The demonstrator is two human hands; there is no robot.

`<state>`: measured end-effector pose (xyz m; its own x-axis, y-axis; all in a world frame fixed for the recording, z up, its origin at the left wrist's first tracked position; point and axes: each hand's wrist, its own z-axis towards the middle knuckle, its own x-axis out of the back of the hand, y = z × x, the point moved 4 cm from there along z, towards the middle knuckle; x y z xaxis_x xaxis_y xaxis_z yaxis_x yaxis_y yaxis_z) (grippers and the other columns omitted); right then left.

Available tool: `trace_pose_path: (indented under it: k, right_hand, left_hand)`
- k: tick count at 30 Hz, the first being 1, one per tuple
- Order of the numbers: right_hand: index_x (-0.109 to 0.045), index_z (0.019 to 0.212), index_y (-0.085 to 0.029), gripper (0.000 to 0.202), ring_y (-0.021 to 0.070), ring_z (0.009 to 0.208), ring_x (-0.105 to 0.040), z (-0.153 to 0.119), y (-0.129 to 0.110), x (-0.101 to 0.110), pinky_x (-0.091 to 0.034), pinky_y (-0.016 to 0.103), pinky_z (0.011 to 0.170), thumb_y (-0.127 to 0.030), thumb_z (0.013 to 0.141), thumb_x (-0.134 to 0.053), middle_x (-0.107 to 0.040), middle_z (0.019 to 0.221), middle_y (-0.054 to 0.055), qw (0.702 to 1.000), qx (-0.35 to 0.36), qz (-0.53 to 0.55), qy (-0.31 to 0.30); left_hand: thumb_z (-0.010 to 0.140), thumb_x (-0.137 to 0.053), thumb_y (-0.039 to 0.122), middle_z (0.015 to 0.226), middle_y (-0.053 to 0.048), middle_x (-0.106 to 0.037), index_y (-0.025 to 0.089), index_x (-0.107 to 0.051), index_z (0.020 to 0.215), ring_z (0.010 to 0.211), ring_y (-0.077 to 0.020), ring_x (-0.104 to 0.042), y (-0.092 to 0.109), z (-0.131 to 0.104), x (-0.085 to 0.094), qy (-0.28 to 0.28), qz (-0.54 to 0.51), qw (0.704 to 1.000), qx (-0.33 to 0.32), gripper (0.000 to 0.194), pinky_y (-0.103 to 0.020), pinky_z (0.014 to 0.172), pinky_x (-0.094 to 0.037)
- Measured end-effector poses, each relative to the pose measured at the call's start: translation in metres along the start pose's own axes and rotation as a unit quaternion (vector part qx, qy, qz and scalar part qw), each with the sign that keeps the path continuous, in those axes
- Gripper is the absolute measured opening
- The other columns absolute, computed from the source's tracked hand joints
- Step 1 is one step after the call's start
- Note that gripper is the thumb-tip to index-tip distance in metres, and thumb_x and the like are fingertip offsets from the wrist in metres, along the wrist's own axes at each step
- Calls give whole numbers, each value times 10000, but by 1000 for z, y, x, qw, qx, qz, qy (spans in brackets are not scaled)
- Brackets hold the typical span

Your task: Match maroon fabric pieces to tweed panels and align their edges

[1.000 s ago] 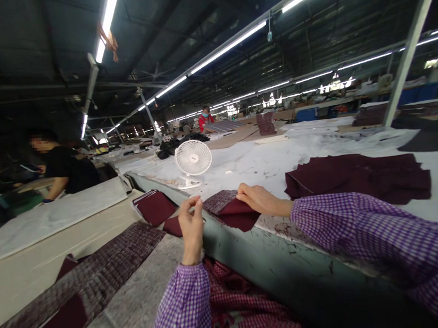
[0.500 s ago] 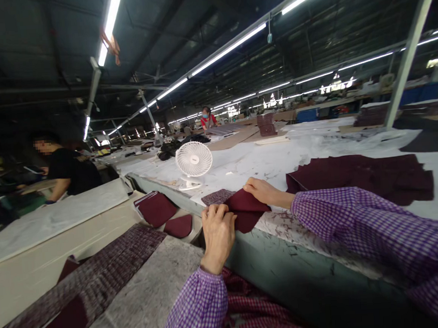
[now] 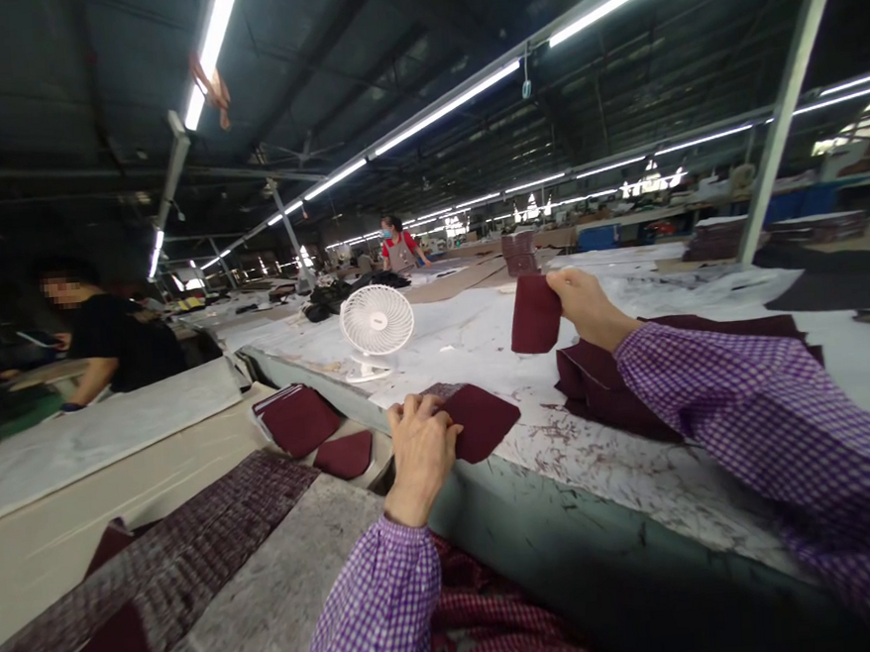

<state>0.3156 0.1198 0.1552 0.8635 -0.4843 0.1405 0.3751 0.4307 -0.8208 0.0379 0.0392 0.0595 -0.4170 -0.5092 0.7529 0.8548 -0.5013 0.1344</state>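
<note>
Between the fingers of my right hand (image 3: 590, 305), a small maroon fabric piece (image 3: 536, 314) hangs above the white-covered table. My left hand (image 3: 423, 451) is closed on the left edge of a stack of maroon fabric pieces (image 3: 484, 422) that juts over the table's near edge. A speckled edge shows at the back of that stack. Beneath my right forearm lies a larger pile of maroon cloth (image 3: 595, 379), partly hidden by the sleeve.
A white fan (image 3: 377, 322) stands beyond my left hand. To the left, maroon pieces (image 3: 300, 420) lie on a lower surface by a long row of stacked fabric (image 3: 218, 530). One person (image 3: 118, 328) works at left, another (image 3: 400, 249) farther back.
My right hand has lifted one maroon piece off the stack and carried it up and to the right. My left hand stays on the stack. The view has shifted slightly.
</note>
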Motion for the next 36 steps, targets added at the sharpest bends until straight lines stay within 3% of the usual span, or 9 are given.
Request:
trace_pose_path:
  k: [5, 9, 11, 13, 15, 21, 28, 33, 36]
  right_hand:
    - [-496, 820, -171, 187, 124, 640, -435, -35, -51, -10, -345, 247, 581, -338, 887, -445, -504, 706, 7, 975, 139, -132, -112]
    - [-598, 872, -164, 257, 125, 667, -492, -107, -78, -35, -378, 247, 642, -356, 908, -431, -600, 760, 23, 871, 201, -185, -408]
    - [-648, 858, -173, 295, 125, 680, -525, -138, -80, -40, -400, 246, 670, -358, 914, -425, -633, 777, 22, 790, 191, -180, -554]
    - [-670, 880, -181, 317, 140, 732, -558, -146, -78, -37, -422, 259, 715, -368, 915, -417, -655, 818, 30, 785, 176, -170, -570]
    - [-666, 910, -173, 316, 169, 843, -574, -135, -72, -28, -428, 290, 791, -370, 906, -419, -660, 924, 56, 847, 177, -168, -472]
    - [-603, 1005, -166, 289, 183, 908, -587, -109, -41, -12, -457, 317, 806, -386, 851, -495, -637, 1045, 85, 936, 93, -140, -308]
    - [-476, 1239, -151, 530, 176, 847, -600, -124, -32, -17, -467, 288, 709, -346, 769, -624, -641, 973, 76, 882, -11, -88, -464]
    - [-476, 1206, -148, 498, 159, 767, -605, -126, -28, -16, -457, 265, 649, -282, 753, -633, -650, 871, 35, 880, -83, -19, -468]
    - [-483, 1188, -138, 487, 172, 829, -607, -128, -34, -16, -462, 270, 681, -251, 742, -642, -653, 945, 61, 883, -99, -22, -457]
  left_hand:
    - [832, -563, 435, 935, -119, -662, 168, -668, 834, 933, -267, -562, 10, 10, 3, 15, -351, 928, 122, 287, -481, 888, -409]
    - [802, -496, 619, 1032, -147, -640, 151, -559, 1109, 873, -241, -637, 38, 2, -11, -98, -735, 627, 238, 563, -386, 713, -542]
    - [776, -617, 495, 959, -117, -653, 152, -547, 1136, 778, -204, -651, 45, -6, -17, -117, -767, 564, 283, 502, -318, 620, -553]
    - [736, -685, 278, 869, -76, -660, 159, -542, 1161, 667, -157, -640, 42, -14, -23, -94, -745, 570, 333, 464, -274, 569, -548]
    - [720, -660, 165, 901, -72, -664, 164, -535, 1188, 685, -153, -646, 38, -18, -25, -73, -741, 578, 335, 484, -299, 614, -569]
    - [736, -653, 188, 1040, -79, -645, 173, -558, 1189, 789, -163, -644, 35, -18, -8, -63, -760, 601, 238, 464, -322, 686, -587]
    - [732, -683, 211, 1113, -90, -646, 197, -589, 1176, 777, -168, -667, 32, -20, 8, -132, -753, 611, 203, 454, -292, 678, -576]
    - [713, -729, 302, 1098, -126, -661, 192, -579, 1198, 881, -214, -669, 6, -25, 13, -164, -759, 589, 222, 520, -306, 740, -555]
    - [735, -703, 390, 1074, -140, -676, 156, -607, 1150, 897, -203, -660, -1, -15, 15, -145, -729, 632, 218, 486, -293, 764, -531]
